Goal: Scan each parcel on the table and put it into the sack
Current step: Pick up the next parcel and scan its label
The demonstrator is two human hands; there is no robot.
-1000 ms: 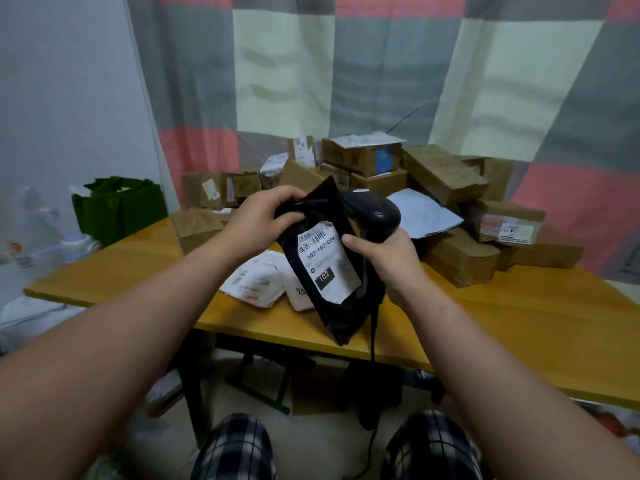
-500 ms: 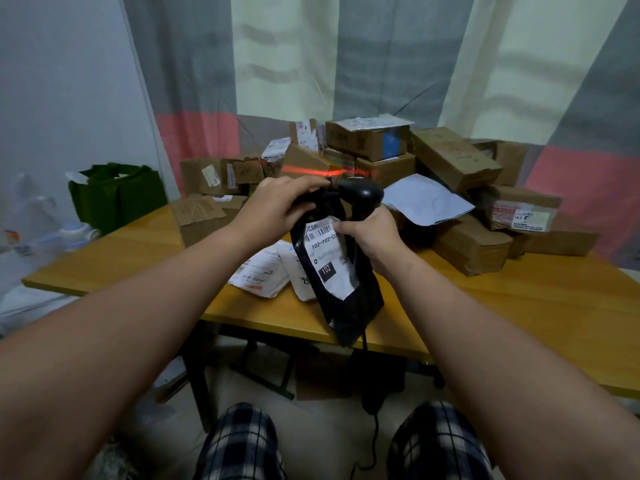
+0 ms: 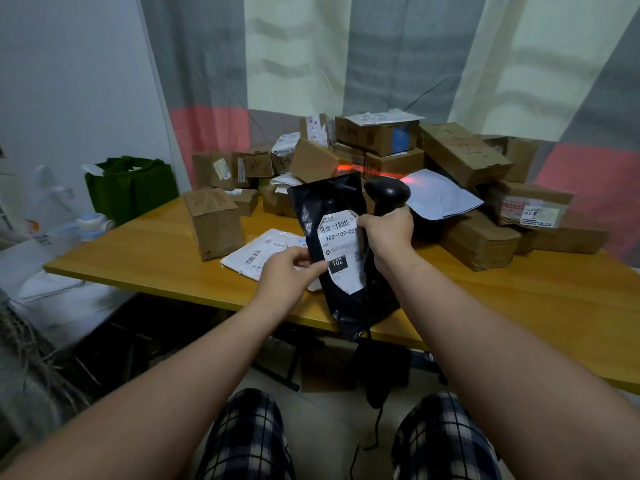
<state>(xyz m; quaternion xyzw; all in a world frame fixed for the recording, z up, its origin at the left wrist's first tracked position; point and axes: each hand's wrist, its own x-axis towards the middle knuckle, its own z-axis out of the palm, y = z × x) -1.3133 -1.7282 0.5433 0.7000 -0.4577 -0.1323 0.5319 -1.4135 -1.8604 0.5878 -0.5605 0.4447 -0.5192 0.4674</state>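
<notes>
One black parcel [image 3: 325, 199], one scanner [image 3: 388, 192]

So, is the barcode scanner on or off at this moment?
On. The scanner in the right hand throws a red line across the cardboard boxes behind the black parcel, not onto its label.

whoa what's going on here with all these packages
A seated person is scanning parcels at a wooden table. The left hand pinches a black mailer bag by its edge, with its white label facing the camera. The right hand grips a black handheld scanner just behind it. The red beam falls on the cardboard boxes at the back, not on the label, so this bag does not look scanned yet.
</notes>
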